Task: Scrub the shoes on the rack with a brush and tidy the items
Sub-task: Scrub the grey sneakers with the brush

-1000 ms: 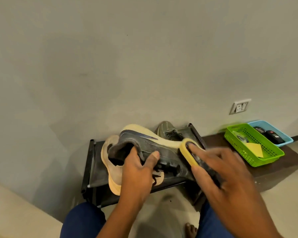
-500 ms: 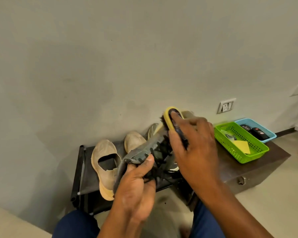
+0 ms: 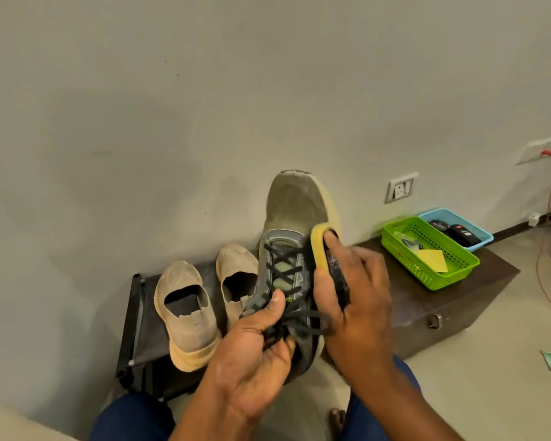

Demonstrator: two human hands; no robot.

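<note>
Head view: green basket sits on the dark trunk at right, holding a yellow paper and some small clear-wrapped bits I can't identify. Blue basket is touching it on the far side, against the wall, with two dark objects inside; labels too small to read. Trunk has a metal latch on its front face. Wall socket is above the baskets, and an orange cable runs down from a second outlet at the far right edge onto the floor. Black shoe rack stands just left of the trunk, with a pair of beige slip-ons on its top shelf, toes to the wall. My left hand grips the grey laced sneaker at the heel end, thumb on the tongue, fingers wrapped in under the laces; sneaker is held toe-up in front of the rack, off the shelf. My right hand is clamped around the yellow-backed brush, which sits against the sneaker's right side near the eyelets. Sneaker and both hands block the right part of the rack and the trunk's left end. Knees in blue trousers at frame bottom, bare toes between them.
</note>
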